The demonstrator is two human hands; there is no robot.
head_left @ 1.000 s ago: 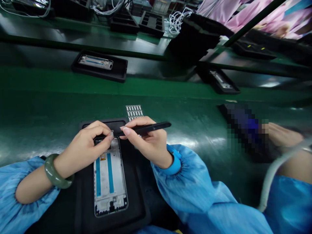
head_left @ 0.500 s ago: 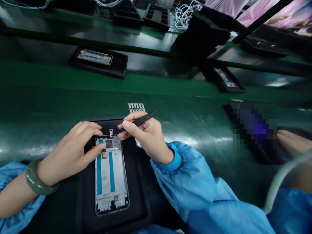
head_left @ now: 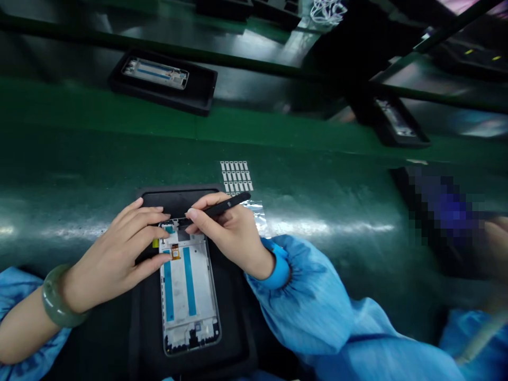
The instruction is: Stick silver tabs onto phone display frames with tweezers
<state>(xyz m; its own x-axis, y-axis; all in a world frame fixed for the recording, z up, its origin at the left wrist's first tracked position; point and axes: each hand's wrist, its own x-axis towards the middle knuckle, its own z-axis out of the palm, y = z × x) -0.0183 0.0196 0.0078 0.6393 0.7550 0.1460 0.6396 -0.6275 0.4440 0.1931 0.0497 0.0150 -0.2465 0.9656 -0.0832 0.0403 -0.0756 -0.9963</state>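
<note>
A silver phone frame (head_left: 202, 296) with two blue strips and a small orange flex piece lies in a black tray (head_left: 236, 317). My left hand (head_left: 127, 248) has its fingers spread, the tips resting at the frame's upper left edge. Black tweezers (head_left: 232, 203) are pinched in my right hand (head_left: 228, 230), their tip down at the frame's top edge, partly hidden by the fingers. Beyond the tray, rows of small pale stickers (head_left: 237, 176) lie on a clear sheet on the green surface.
Another phone frame (head_left: 154, 73) sits in a black tray (head_left: 204, 98) at the back left, and a similar one (head_left: 397, 119) at the back right. On the right are a pixelated dark object (head_left: 448, 211) and a blurred co-worker's hand (head_left: 496, 238). White cables (head_left: 327, 11) lie at the top.
The view has shifted, uncovering more sticker rows. The pale piece that stood above the frame's top edge is now down at that edge, near the tweezers. My left fingers have spread wider.
</note>
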